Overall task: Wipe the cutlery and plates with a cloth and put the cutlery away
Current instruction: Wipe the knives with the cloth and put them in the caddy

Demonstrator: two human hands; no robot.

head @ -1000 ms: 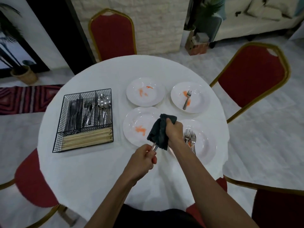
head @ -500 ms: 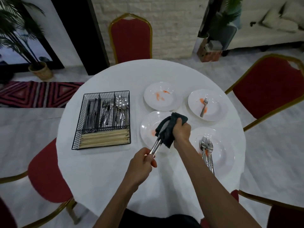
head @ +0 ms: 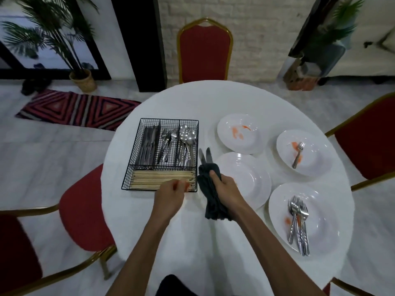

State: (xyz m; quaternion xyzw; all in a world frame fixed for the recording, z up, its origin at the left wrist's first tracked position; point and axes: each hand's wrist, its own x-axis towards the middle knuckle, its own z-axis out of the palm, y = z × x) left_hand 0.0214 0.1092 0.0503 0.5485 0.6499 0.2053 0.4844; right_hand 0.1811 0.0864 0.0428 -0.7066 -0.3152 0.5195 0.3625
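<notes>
My right hand [head: 227,189] grips a dark cloth [head: 210,201] wrapped round two knives [head: 206,155], whose blades stick out above it, between the wire basket [head: 168,120] and the middle plate [head: 253,178]. My left hand [head: 171,195] is blurred at the basket's near right corner, fingers loosely curled, with nothing seen in it. The basket holds knives, forks, spoons and chopsticks. The far plate [head: 226,137] has orange smears. On the right plate [head: 314,159] lies one fork [head: 298,155]. Several forks [head: 299,225] lie on the near right plate [head: 320,227].
The round table [head: 213,99] has a white cloth. Red chairs with gold frames stand at the far side [head: 204,50], the right [head: 367,137] and the near left [head: 83,208]. A striped rug [head: 74,110] and a potted palm [head: 83,80] are on the floor at the left.
My left hand let go of the knife handles and moved left to the basket's front edge. My right hand carried the cloth and knives left, off the middle plate.
</notes>
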